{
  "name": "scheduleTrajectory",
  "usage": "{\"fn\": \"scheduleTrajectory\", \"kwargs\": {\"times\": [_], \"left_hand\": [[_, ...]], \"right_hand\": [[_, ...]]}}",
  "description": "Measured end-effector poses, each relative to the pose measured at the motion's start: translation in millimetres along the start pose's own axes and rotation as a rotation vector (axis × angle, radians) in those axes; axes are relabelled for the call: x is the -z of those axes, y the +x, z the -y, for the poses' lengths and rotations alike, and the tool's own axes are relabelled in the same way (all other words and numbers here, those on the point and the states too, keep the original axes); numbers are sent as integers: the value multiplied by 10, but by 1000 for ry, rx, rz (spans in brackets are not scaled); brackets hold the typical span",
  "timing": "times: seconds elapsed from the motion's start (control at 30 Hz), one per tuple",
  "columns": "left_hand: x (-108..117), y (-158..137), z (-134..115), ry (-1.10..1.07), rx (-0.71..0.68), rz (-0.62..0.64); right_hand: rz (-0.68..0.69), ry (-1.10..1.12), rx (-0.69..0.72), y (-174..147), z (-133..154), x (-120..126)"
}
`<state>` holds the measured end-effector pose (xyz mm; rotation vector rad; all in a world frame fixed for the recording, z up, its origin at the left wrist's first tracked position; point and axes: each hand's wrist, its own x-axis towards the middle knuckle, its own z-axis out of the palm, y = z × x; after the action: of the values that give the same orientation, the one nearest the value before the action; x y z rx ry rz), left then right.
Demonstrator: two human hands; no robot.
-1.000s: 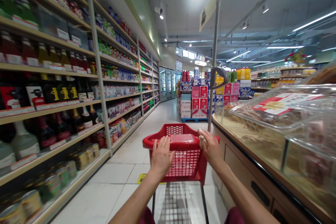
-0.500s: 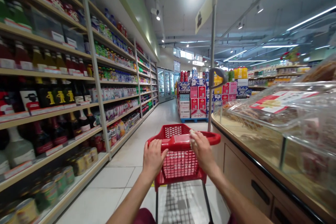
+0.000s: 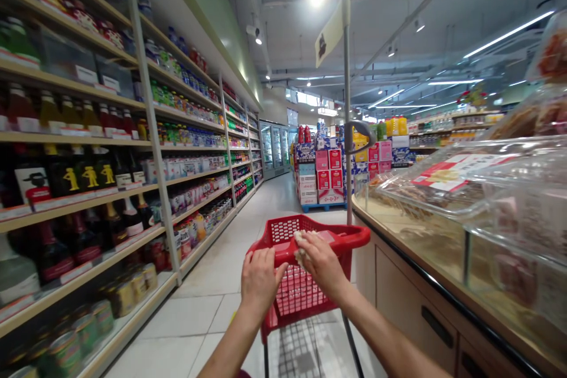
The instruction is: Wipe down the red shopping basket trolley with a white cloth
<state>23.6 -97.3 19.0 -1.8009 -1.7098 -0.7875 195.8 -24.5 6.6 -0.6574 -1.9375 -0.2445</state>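
Note:
A red shopping cart (image 3: 305, 295) with a perforated basket stands in front of me. My left hand (image 3: 259, 277) is wrapped round the left part of its red handle (image 3: 354, 238). Near the middle of that handle, my right hand (image 3: 322, 263) presses a crumpled white cloth (image 3: 302, 240) against the bar. Most of the cloth is hidden under the fingers, so its full shape does not show. The palms of both hands face away from view.
Shelves of bottles and cans (image 3: 75, 177) line the left side. At right runs a counter (image 3: 407, 283) with clear plastic food packages (image 3: 465, 171). A metal pole (image 3: 347, 100) rises at the counter's end, and stacked drink boxes (image 3: 325, 174) stand ahead on a blue pallet (image 3: 323, 207).
My right hand has slid left along the handle with the cloth, closer to my left hand. The left hand keeps its grip. The cart has turned slightly in view.

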Motion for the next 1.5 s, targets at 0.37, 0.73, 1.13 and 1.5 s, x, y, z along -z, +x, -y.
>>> {"fn": "scheduleTrajectory", "kwargs": {"times": [0.37,0.73,1.13,1.5], "left_hand": [[123,9,343,-116,25,118],[105,-8,-146,-105,-5,99],[-212,-22,-123,-340,53,229],[-367,-48,-136,-351,123,548]], "right_hand": [[-2,44,-77,-53,-61,124],[-72,28,-247,145,-316,123],[-29,123,-118,66,-40,173],[-13,141,-304,-138,-219,542]]}}
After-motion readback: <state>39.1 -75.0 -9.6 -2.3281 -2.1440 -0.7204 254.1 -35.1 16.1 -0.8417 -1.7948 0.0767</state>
